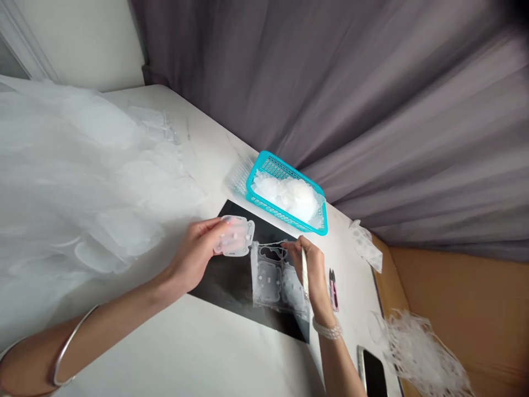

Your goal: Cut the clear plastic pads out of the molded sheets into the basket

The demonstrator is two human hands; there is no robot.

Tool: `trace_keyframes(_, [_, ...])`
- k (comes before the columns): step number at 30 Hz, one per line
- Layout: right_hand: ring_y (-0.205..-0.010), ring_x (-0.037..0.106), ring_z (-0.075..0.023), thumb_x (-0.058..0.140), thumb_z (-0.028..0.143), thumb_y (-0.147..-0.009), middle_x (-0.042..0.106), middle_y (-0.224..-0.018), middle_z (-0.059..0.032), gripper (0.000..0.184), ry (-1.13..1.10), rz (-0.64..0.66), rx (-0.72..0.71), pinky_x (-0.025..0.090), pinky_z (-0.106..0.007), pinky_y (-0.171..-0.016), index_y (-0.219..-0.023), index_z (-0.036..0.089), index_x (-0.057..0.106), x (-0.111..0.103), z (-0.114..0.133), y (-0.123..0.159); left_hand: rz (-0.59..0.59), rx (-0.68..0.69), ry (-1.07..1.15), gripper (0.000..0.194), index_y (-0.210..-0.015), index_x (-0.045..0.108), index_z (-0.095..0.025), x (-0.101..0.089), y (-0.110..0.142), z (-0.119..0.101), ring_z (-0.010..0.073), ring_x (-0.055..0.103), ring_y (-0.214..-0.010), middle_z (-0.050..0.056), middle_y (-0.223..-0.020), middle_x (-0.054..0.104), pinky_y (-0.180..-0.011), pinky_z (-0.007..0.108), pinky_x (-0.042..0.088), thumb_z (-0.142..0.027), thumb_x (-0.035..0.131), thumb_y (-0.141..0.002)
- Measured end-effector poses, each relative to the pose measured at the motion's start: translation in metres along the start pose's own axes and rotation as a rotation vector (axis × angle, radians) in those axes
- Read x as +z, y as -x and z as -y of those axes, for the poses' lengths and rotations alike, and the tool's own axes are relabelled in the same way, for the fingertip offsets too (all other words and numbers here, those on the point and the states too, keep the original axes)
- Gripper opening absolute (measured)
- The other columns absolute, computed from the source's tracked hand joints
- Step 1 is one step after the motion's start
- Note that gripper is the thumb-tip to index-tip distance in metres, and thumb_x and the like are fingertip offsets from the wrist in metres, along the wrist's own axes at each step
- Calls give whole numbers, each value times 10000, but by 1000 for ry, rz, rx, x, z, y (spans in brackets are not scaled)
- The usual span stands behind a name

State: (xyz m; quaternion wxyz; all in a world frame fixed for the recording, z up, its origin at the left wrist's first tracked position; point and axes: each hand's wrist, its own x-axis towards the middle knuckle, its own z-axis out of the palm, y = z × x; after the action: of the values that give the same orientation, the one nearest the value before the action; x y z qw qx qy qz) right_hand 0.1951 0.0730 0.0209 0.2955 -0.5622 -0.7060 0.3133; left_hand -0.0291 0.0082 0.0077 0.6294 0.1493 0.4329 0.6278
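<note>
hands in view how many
2: the left hand holds a clear plastic piece over the black mat; the right hand grips a slim pale tool beside it.

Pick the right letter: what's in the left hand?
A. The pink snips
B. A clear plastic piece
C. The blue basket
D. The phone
B: the left hand grips a clear plastic piece above the black sheet, while the right hand holds a thin white tool.
</note>
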Motion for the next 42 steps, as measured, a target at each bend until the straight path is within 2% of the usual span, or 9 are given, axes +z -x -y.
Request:
trace_keyframes(3, [-776, 628, -209, 705, 502, -790, 669, -745, -46, 458, 96, -32, -11, 429, -288, -693, -665, 235, 354, -6, 3, -2, -2, -87, 75, 253, -960, 753, -110, -1, -4, -4, 270, 715, -933, 126, -945, 760, -816, 376, 582, -306, 716, -804])
trace_keyframes(6, [-909, 662, -244, 655, 463, -858, 734, -963, -120, 415, 34, -54, -20, 450, -336, -779, -694, 239, 347, -2, 15, 2, 15, -131, 84, 262, -994, 746, -102, -2, -6, -4, 268, 726, -904, 133, -953, 758, -785, 367, 595, -286, 672, -823])
trace_keyframes(8, [-926, 674, -245, 650, 432, -874, 743, -951, -108, 404, -61, -8, 8, 460, -340, -783, -702, 243, 337, 3, 24, 8, 27, -137, 88, 275, -1006, 743, -93, -1, -5, -3, 265, 728, -890, 135, -948, 758, -779, 364, 600, -285, 664, -826])
trace_keyframes(12, [-910, 707, -238, 690, 380, -857, 730, -789, -37, 406, -381, 200, 107, 489, -328, -764, -697, 242, 344, 17, 34, 16, 28, -143, 90, 273, -987, 742, -77, 1, -3, -3, 254, 720, -890, 141, -950, 756, -782, 354, 598, -283, 682, -817])
trace_keyframes(17, [-748, 709, -194, 764, 335, -796, 738, -771, -18, 476, -642, 351, 221, 512, -306, -674, -679, 242, 312, 30, 36, 20, 76, -127, 52, 301, -964, 747, -83, 2, -1, -2, 262, 711, -885, 142, -957, 751, -763, 357, 588, -338, 702, -810])
trace_keyframes(21, [-695, 698, -173, 809, 300, -743, 729, -725, -4, 527, -712, 338, 242, 511, -292, -651, -661, 240, 292, 34, 35, 20, 108, -171, 31, 322, -1030, 741, -117, -1, -1, -1, 289, 708, -944, 136, -1010, 745, -801, 397, 590, -364, 685, -831])
trace_keyframes(26, [-696, 685, -168, 793, 270, -758, 740, -744, -15, 503, -729, 322, 223, 514, -308, -675, -661, 238, 301, 32, 32, 20, 126, -219, 17, 355, -1102, 725, -129, -2, -1, -1, 298, 695, -1016, 145, -1086, 738, -851, 420, 585, -381, 647, -864])
trace_keyframes(32, [-739, 712, -189, 767, 316, -791, 737, -756, -15, 490, -706, 315, 228, 546, -322, -706, -654, 236, 304, 26, 31, 19, 70, -317, 46, 343, -1130, 714, -159, 0, -1, -4, 273, 704, -1013, 128, -1119, 740, -824, 389, 589, -371, 566, -905])
trace_keyframes(42, [-804, 747, -211, 730, 348, -831, 778, -868, -56, 429, -689, 261, 258, 570, -341, -766, -686, 233, 343, 16, 26, 16, 54, -335, 97, 345, -1121, 698, -137, 1, -1, -5, 289, 716, -997, 139, -1123, 738, -827, 431, 594, -356, 532, -914])
